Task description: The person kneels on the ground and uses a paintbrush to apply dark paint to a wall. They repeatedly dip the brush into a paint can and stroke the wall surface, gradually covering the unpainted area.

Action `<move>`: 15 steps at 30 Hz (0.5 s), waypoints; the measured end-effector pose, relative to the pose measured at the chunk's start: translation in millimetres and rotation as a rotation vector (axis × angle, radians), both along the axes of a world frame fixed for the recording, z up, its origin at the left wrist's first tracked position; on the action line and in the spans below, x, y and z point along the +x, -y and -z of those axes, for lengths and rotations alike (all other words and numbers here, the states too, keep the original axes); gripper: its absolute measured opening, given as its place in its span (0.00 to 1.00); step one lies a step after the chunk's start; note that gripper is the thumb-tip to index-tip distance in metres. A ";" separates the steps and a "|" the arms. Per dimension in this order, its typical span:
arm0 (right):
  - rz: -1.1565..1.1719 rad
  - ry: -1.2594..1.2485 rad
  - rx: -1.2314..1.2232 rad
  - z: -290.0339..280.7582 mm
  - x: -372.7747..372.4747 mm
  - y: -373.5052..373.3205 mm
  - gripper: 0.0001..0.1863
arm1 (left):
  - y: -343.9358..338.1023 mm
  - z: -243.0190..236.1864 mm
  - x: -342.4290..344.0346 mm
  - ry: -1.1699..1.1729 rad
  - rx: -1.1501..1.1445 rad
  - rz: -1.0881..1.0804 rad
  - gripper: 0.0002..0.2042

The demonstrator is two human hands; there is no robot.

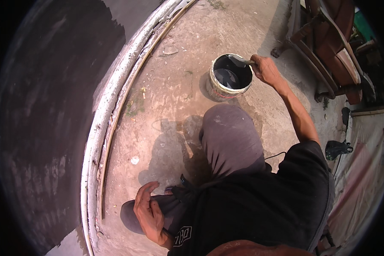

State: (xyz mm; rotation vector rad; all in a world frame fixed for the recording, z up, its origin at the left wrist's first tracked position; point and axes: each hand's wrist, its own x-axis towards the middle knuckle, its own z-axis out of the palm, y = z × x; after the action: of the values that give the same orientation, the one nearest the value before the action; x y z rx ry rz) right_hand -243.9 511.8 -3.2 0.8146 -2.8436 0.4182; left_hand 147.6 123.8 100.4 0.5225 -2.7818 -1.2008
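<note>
My right hand [266,69] is closed around the handle of a paintbrush [242,60] at the rim of a bucket. Its flat grey head reaches over the bucket's mouth, and I cannot make out its bristles clearly. The round paint bucket [221,93] stands upright on the ground, its pale rim smeared. Dark, glossy paint [227,77] lies inside it. My left hand [150,213] is by my left knee at the lower left, fingers loosely bent and apart, with nothing in them.
A wall [42,128] with patchy dark grey paint rises at the left. Along its foot run a whitish ledge [99,128] and a thin wooden strip [123,100]. Brown wooden furniture [328,55], a black plastic bag [338,149] and a pale sheet [358,162] are at the right.
</note>
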 end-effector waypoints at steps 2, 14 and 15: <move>0.015 -0.116 0.022 -3.6 11.8 8.7 0.06 | 2.4 0.6 2.8 0.018 0.039 -0.002 0.25; 0.227 0.401 -0.908 -2.9 19.2 184.7 0.15 | 4.5 -9.6 12.4 0.063 0.068 -0.062 0.25; 0.200 0.471 -0.958 3.5 3.6 216.0 0.15 | 3.8 -12.9 12.8 0.072 0.077 -0.058 0.23</move>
State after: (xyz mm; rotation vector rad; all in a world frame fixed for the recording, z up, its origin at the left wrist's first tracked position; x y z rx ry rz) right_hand -240.3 295.8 -6.7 0.2410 -2.5033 1.9149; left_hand 160.3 120.0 113.3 0.6603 -2.7665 -1.3065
